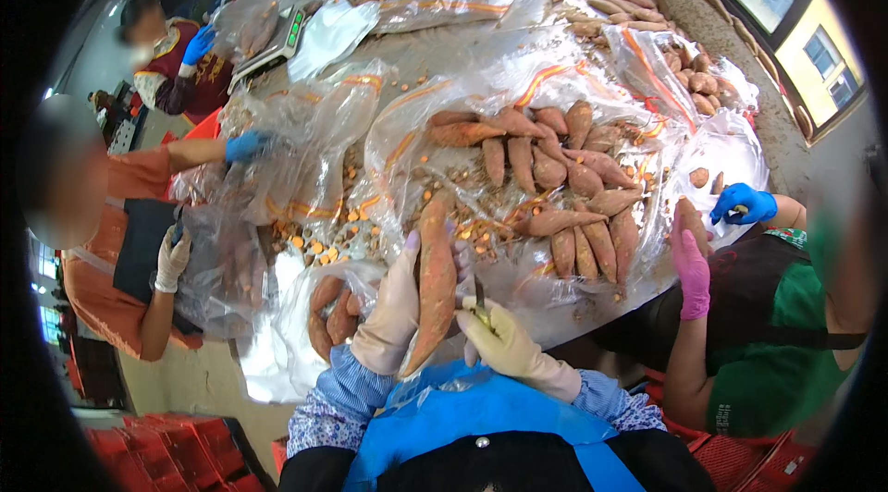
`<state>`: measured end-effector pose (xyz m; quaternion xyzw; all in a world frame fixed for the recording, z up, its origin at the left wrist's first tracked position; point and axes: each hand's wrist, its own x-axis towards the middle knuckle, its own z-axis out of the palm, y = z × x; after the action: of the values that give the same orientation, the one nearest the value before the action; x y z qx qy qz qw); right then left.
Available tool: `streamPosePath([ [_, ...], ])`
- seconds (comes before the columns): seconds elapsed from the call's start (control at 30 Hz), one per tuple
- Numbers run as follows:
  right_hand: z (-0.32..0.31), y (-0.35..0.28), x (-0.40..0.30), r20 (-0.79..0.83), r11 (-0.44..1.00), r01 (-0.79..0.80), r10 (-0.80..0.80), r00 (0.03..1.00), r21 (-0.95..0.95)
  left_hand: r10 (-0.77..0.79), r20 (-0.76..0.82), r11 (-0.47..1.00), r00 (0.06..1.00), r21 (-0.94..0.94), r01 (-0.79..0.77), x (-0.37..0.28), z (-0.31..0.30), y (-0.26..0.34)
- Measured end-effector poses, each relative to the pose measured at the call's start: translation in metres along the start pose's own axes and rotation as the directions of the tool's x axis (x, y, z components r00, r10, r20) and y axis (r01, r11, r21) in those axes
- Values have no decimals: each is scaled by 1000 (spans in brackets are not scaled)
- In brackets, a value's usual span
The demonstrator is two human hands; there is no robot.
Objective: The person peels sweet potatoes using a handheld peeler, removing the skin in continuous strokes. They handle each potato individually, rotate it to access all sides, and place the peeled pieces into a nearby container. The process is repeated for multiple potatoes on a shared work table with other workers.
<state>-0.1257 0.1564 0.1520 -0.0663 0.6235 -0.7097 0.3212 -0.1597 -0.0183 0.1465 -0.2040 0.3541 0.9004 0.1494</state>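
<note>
A long reddish sweet potato (pixel 436 277) lies lengthwise in my gloved left hand (pixel 395 305), its lower tip pointing towards my blue apron (pixel 479 402). My right hand (pixel 503 343), in a pale glove, grips a small knife (pixel 480 305) with a dark blade and a greenish handle. The blade stands just right of the sweet potato, apart from it. Beyond my hands, a pile of sweet potatoes (pixel 548 169) rests on clear plastic bags with orange stripes. Left of my left hand, several sweet potatoes (pixel 340 312) sit in a clear bag.
Orange cut ends (pixel 322 249) litter the table. A co-worker's pink-gloved hand (pixel 694 277) holds a sweet potato at right, beside a blue-gloved hand (pixel 742 204). Another person (pixel 132 214) handles bags at left. A scale (pixel 274 44) stands far left; red crates (pixel 173 450) are on the floor.
</note>
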Motion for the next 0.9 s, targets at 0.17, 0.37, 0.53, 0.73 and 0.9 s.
streamPosePath([
  [0.17,-6,19,8,26,998,-43,42,999,41,34,11,998,999,-55,-33,8,-12,2],
  [0.37,-11,29,11,56,992,-13,6,998,124,102,101,993,990,-75,-95,14,-26,-3],
  [0.53,-18,44,15,-12,994,-29,31,999,106,169,100,981,981,-109,-158,20,-32,-7],
  [0.73,-33,42,14,84,975,-100,84,993,198,200,106,979,974,-63,-194,17,-25,-6],
  [0.9,-39,39,15,176,873,-190,122,977,450,184,190,983,965,-17,-184,15,-24,-11],
])
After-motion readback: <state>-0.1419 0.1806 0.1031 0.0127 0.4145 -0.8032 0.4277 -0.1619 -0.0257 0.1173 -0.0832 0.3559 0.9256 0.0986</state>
